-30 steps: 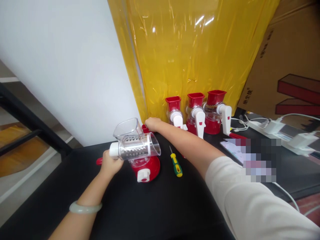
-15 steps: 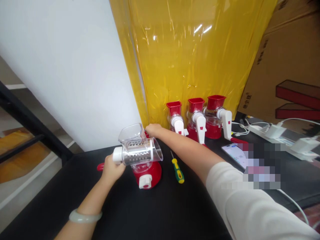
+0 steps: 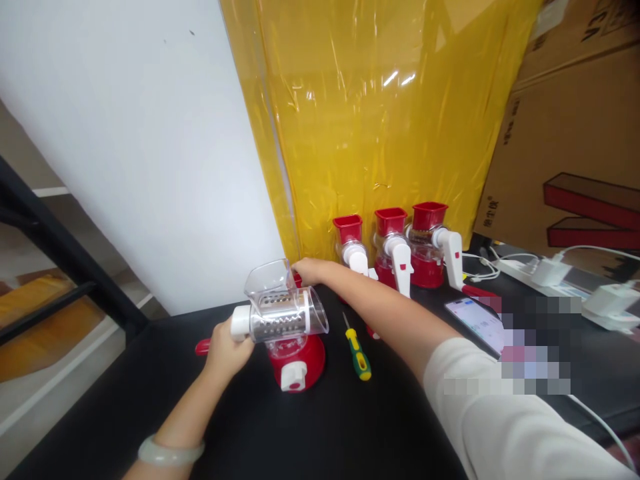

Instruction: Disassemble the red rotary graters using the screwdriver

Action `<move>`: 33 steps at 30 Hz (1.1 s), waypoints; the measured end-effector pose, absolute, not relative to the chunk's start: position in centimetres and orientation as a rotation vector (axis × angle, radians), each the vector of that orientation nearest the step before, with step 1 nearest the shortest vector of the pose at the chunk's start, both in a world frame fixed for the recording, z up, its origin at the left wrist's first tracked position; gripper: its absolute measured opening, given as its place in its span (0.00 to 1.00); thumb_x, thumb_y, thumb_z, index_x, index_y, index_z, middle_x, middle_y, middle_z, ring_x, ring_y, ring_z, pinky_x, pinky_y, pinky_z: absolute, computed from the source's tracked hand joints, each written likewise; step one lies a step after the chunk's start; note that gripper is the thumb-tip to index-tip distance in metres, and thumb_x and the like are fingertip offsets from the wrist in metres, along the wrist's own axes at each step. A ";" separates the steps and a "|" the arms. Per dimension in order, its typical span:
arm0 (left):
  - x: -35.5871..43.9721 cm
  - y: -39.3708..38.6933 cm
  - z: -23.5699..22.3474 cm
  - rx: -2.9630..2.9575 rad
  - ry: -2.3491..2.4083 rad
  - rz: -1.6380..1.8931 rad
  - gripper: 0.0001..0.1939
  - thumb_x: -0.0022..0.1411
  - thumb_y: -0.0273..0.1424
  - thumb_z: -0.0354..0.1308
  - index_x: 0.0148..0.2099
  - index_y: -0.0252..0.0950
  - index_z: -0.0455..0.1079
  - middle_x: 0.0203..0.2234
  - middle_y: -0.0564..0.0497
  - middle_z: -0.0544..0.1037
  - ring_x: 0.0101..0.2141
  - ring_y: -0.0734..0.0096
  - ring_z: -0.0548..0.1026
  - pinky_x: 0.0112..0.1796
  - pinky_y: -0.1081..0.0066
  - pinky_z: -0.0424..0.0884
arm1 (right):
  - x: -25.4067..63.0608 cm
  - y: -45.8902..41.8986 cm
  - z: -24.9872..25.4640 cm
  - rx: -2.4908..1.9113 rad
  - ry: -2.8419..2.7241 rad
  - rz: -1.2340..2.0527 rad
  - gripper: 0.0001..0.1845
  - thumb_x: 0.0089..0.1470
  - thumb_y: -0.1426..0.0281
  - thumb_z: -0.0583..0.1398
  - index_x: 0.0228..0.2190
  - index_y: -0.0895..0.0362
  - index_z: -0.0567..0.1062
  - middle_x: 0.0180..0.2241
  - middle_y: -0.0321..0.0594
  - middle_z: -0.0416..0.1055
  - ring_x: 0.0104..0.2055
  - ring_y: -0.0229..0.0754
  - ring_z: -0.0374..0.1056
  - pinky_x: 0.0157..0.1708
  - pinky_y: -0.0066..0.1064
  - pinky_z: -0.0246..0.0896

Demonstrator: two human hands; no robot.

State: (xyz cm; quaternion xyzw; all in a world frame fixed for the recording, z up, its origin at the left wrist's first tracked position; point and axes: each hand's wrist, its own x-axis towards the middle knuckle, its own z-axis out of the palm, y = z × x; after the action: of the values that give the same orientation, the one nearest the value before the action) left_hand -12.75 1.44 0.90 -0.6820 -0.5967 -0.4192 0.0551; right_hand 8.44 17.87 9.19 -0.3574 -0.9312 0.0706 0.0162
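Observation:
A rotary drum grater [image 3: 283,320] stands upright on the black tabletop, with a clear hopper, a perforated metal drum and a red base. On its left side, my left hand [image 3: 227,353] is closed around the white crank [image 3: 241,323]; the crank's red handle [image 3: 203,347] sticks out beyond my fingers. Behind the hopper, my right hand [image 3: 311,270] is closed on a red plastic piece [image 3: 298,279], mostly hidden by the hopper and my fingers. A screwdriver [image 3: 358,353] with a yellow and green handle lies right of the grater, under my right forearm.
Three similar graters with red hoppers, the nearest one [image 3: 348,230] partly behind my arm, stand against yellow wrapped material [image 3: 390,133]. A phone [image 3: 475,323], a power strip [image 3: 530,280] with white cables and a cardboard box [image 3: 575,147] are on the right.
The whole scene sits lower in view as the camera tilts up. Both hands keep their places at the grater, and the right hand stays on the red piece behind the hopper.

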 end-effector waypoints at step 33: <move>-6.3 -3.6 5.1 -2.108 -1.888 -1.321 0.14 0.56 0.32 0.56 0.46 0.36 0.67 0.36 0.47 0.79 0.36 0.61 0.77 0.38 0.67 0.71 | 16.3 1.5 3.7 -0.484 -1.540 1.474 0.16 0.44 0.74 0.70 0.38 0.61 0.80 0.35 0.43 0.82 0.44 0.44 0.78 0.55 0.43 0.68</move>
State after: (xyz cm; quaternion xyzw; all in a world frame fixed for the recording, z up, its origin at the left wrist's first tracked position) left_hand -6.26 -3.61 5.10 -0.6749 -0.6046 -0.4230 0.0095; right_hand 16.28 1.45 3.67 -0.1966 -0.6258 0.5986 0.4599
